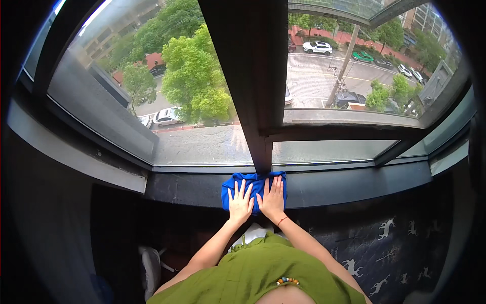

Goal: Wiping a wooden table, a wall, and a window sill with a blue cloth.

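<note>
A blue cloth (255,186) lies spread on the dark window sill (341,184), at the foot of the upright window frame post. My left hand (240,201) rests flat on the left part of the cloth, fingers spread. On its right part lies my right hand (271,197), palm down, with the thumb apart and the other fingers close together. A thin red cord circles my right wrist. Both hands press on the cloth without gripping it, and a small gap separates them.
Window panes rise behind the sill, divided by a dark post (252,76). At upper right a window sash (353,117) shows a street outside. Dark fabric with pale animal figures (353,268) lies at lower right; a grey-white object (150,269) is at lower left.
</note>
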The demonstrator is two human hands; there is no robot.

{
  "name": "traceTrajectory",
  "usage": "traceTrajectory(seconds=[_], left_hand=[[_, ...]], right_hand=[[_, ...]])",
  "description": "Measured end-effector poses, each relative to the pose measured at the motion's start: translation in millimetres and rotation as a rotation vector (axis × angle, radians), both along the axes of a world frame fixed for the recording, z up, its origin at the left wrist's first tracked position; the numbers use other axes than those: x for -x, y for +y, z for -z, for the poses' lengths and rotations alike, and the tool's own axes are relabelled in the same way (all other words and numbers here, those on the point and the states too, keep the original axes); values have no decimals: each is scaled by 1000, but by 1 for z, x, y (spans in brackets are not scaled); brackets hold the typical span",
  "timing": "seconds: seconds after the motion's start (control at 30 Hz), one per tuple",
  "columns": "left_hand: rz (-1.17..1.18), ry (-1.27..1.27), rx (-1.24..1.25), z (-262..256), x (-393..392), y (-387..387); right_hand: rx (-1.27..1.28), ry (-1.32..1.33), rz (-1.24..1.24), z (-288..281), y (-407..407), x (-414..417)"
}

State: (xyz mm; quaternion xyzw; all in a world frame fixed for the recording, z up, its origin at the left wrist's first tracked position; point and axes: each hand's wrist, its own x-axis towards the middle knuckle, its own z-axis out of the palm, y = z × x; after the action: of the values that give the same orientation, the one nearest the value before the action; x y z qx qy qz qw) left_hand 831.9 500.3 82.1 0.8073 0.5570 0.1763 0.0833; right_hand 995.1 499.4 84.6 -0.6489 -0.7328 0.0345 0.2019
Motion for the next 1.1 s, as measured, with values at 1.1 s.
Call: traceTrajectory(seconds=[1.1], left_hand=[[730, 46, 0, -12, -336, 36]], right_hand=[[-67, -55, 451, 4, -47, -380]])
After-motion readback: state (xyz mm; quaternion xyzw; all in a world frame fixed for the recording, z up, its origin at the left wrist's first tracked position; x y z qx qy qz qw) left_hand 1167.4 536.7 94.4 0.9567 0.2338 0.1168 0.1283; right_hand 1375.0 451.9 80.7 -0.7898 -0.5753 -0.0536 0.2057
